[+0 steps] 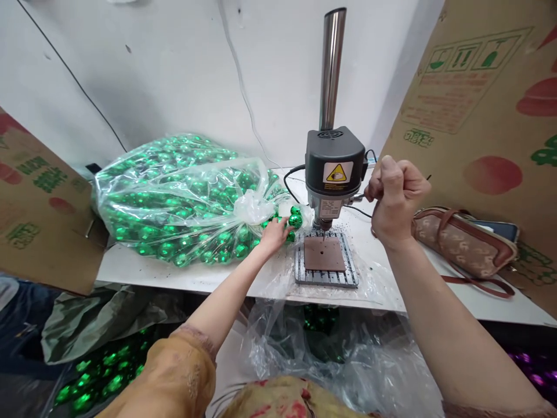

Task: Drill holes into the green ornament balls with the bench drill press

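My left hand (pixel 274 232) reaches to the mouth of a clear plastic bag (pixel 255 206) full of shiny green balls. Its fingers are closed on a shiny green ball (pixel 295 220), with more green balls beside it. My right hand (pixel 397 200) is wrapped in a fist round the feed lever (pixel 355 199) of a small bench drill press (pixel 335 162). The drill bit (pixel 324 234) points down over a brown square block (pixel 324 254) with a dark hole. This block lies on the slotted metal base (pixel 326 280).
Cardboard sheets stand left (pixel 43 203) and right (pixel 487 128). A patterned handbag (pixel 465 241) with a brown strap lies on the white table (pixel 174 271) at right. Loose plastic sheeting (pixel 369 354) hangs at the front edge. Below left are more green balls (pixel 104 377).
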### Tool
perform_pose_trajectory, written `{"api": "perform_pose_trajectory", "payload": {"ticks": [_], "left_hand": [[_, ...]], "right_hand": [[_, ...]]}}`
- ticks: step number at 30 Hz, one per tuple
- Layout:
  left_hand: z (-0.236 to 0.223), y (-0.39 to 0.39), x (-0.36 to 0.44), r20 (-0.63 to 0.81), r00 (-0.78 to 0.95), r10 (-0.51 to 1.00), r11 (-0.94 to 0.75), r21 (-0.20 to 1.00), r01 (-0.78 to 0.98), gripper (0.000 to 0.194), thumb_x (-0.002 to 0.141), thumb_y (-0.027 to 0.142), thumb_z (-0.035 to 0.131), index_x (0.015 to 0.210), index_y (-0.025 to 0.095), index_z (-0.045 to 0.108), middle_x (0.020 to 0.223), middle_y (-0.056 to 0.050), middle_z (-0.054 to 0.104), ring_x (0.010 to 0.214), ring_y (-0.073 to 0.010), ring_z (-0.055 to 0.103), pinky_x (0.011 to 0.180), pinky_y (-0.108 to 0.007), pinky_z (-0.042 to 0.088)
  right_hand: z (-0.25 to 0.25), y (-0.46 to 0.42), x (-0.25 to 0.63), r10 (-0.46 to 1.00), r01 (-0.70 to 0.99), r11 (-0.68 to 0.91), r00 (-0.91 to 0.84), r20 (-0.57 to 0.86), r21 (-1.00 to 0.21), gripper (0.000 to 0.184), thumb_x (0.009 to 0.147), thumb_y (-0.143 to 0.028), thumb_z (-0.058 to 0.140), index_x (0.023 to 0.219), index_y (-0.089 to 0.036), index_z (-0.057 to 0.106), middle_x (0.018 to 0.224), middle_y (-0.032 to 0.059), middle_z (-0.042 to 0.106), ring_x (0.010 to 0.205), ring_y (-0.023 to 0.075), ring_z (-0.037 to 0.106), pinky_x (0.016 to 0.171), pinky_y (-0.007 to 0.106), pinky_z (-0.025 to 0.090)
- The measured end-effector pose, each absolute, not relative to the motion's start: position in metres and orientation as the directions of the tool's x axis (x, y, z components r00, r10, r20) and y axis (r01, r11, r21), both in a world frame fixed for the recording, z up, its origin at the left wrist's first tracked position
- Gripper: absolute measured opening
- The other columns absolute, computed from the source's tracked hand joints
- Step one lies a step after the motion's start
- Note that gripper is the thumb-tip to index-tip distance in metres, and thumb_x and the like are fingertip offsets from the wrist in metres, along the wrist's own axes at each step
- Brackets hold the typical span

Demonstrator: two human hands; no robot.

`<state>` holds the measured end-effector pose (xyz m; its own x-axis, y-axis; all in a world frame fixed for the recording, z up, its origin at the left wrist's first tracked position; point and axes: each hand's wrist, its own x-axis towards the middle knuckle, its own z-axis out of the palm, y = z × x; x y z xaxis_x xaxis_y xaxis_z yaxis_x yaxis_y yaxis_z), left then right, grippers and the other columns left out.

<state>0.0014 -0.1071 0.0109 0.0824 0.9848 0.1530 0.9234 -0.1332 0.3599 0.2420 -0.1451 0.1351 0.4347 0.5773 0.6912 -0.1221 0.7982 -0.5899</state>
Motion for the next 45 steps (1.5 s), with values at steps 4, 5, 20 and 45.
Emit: {"api": "perform_pose_trajectory", "payload": {"ticks": [4, 5, 20, 45], "left_hand": [[-0.002, -0.099, 0.007, 0.084, 0.152, 0.985, -0.172, 0.332, 0.927, 0.021, 0.095, 0.034, 0.069, 0.107, 0.021, 0.079, 0.101, -0.013, 0.068, 0.109, -0.0329, 0.064, 0.088, -0.036, 0.049], [-0.004, -0.1, 0.007, 0.08, 0.173, 0.982, -0.19, 0.33, 0.925, 0.02, 0.093, 0.033, 0.071, 0.107, 0.022, 0.08, 0.101, -0.012, 0.068, 0.109, -0.0322, 0.063, 0.088, -0.035, 0.049], [-0.004, -0.133, 0.008, -0.022, 0.09, 0.996, 0.038, 0.982, -0.184, 0.06, 0.085, 0.06, 0.075, 0.129, 0.021, 0.065, 0.105, -0.008, 0.071, 0.079, -0.0175, 0.069, 0.074, -0.032, 0.056], [-0.044, -0.142, 0.05, 0.086, 0.105, 0.991, -0.083, 0.996, -0.04, 0.06, 0.079, 0.061, 0.083, 0.12, 0.019, 0.07, 0.106, -0.007, 0.075, 0.095, -0.0194, 0.068, 0.084, -0.029, 0.054]], "right_hand": [[0.135, -0.145, 0.243, 0.582, -0.114, 0.795, 0.417, 0.698, -0.595, 0.055, 0.084, -0.054, 0.072, 0.056, -0.023, 0.037, 0.048, -0.0058, 0.037, 0.043, 0.0076, 0.033, 0.044, 0.03, 0.027], [0.135, -0.145, 0.243, 0.586, -0.116, 0.794, 0.412, 0.698, -0.597, 0.055, 0.084, -0.054, 0.073, 0.056, -0.023, 0.037, 0.048, -0.006, 0.038, 0.043, 0.0075, 0.033, 0.044, 0.03, 0.027], [0.135, -0.145, 0.24, 0.573, -0.136, 0.804, 0.442, 0.691, -0.579, 0.056, 0.083, -0.054, 0.073, 0.055, -0.022, 0.036, 0.048, -0.0067, 0.037, 0.043, 0.0057, 0.033, 0.043, 0.029, 0.026], [0.141, -0.146, 0.238, 0.554, -0.101, 0.813, 0.44, 0.707, -0.574, 0.064, 0.076, -0.069, 0.073, 0.057, -0.024, 0.032, 0.048, -0.0056, 0.033, 0.044, 0.0078, 0.031, 0.046, 0.034, 0.026]]}}
